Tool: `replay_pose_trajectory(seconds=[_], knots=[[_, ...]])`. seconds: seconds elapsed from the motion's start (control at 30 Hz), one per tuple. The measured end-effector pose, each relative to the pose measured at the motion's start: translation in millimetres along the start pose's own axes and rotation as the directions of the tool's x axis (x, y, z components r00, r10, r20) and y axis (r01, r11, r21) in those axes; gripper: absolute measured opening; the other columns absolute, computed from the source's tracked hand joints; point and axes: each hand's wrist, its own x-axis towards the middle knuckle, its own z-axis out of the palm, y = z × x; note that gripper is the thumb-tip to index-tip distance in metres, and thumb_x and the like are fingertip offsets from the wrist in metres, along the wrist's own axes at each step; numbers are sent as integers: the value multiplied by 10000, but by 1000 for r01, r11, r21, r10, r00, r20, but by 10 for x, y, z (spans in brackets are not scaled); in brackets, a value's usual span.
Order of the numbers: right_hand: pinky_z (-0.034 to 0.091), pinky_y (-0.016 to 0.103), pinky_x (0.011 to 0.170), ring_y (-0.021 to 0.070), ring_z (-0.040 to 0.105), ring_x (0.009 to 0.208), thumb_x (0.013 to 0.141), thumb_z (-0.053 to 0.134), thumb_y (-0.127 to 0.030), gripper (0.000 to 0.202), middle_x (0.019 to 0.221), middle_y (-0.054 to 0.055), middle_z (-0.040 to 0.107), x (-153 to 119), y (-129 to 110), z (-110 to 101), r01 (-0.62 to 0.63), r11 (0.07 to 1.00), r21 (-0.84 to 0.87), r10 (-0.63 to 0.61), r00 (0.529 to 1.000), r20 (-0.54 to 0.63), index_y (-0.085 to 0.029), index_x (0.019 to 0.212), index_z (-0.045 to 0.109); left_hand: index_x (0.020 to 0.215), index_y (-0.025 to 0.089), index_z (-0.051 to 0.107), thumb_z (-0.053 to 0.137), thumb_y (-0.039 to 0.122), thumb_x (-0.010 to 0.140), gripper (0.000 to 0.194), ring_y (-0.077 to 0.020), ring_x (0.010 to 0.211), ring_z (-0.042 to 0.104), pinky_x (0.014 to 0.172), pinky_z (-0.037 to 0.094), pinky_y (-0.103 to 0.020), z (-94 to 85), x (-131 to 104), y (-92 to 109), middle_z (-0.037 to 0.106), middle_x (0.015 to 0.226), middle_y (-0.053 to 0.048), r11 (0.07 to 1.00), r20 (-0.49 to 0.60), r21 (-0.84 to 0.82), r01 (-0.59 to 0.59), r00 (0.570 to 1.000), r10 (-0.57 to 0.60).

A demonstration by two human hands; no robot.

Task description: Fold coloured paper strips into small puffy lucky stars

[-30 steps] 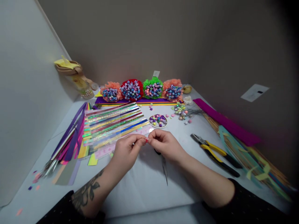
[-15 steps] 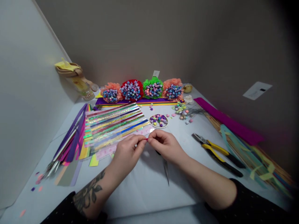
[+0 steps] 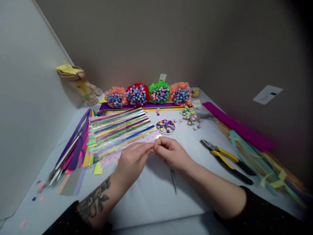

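Observation:
My left hand and my right hand meet at the fingertips over the middle of the table. Both are pinched closed; whatever lies between the fingertips is too small and hidden to name. Beneath my right hand a pointed metal blade sticks out, its other end covered. Just beyond my hands sits a round dish of small coloured paper stars. Shiny striped strips lie on the left of it, near my left hand.
Pliers with yellow and black handles lie at right, beside a magenta roll and thin sticks. Star bouquets line the back. Purple strips lie at left, and a clear cup with a tan holder stands at the back left.
The small dark pink piece seen between my fingertips is now hidden. My left fingers have straightened and closed together somewhat; my right hand has hardly moved.

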Motion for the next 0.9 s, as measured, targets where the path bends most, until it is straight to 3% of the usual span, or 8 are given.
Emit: replay_pose_trajectory(seconds=[0.17, 0.23, 0.33, 0.5, 0.7, 0.9], knots=[[216, 199, 401, 55, 284, 407, 758, 584, -343, 213, 456, -87, 388, 14, 29, 2, -64, 994, 92, 64, 998, 9, -185, 645, 497, 994, 214, 696, 558, 166, 854, 202, -162, 815, 694, 753, 570, -303, 4, 20, 10, 744, 911, -43, 999, -3, -48, 10, 1000, -11], [226, 199, 402, 55, 291, 409, 758, 595, -365, 219, 473, -86, 397, 14, 27, -5, -54, 993, 109, 53, 999, 9, -181, 675, 513, 950, 222, 716, 570, 177, 847, 184, -163, 789, 696, 741, 572, -303, -16, 36, 20, 749, 877, -36, 995, 1, -74, 69, 998, -69], [293, 205, 439, 65, 368, 460, 760, 613, -335, 179, 555, -58, 471, -7, 9, -16, 60, 998, 21, -58, 994, -91, -178, 718, 538, 897, 226, 737, 609, 233, 830, 145, -168, 741, 696, 712, 575, -304, -47, 60, 36, 753, 831, -34, 965, 8, -138, 222, 975, -223], [414, 240, 575, 114, 530, 623, 780, 602, -226, 64, 704, 6, 612, -65, -19, -8, 233, 939, -253, -285, 938, -194, -186, 730, 608, 864, 222, 750, 631, 272, 816, 138, -155, 653, 678, 650, 575, -291, -56, 79, 64, 744, 757, -25, 877, 64, -248, 412, 910, -410], [453, 252, 607, 134, 584, 645, 785, 601, -164, 90, 688, 18, 661, -78, -25, 3, 312, 844, -435, -424, 886, -187, -193, 723, 658, 856, 213, 748, 640, 249, 805, 124, -138, 634, 665, 615, 564, -262, -39, 72, 85, 737, 739, -19, 847, 60, -296, 442, 893, -445], [476, 235, 593, 131, 615, 649, 782, 607, -138, 99, 692, 12, 685, -79, 21, -2, 388, 794, -469, -517, 836, -183, -198, 746, 677, 852, 205, 747, 633, 269, 815, 136, -135, 629, 663, 626, 564, -259, -46, 80, 93, 738, 743, -23, 880, 27, -269, 391, 916, -399]])
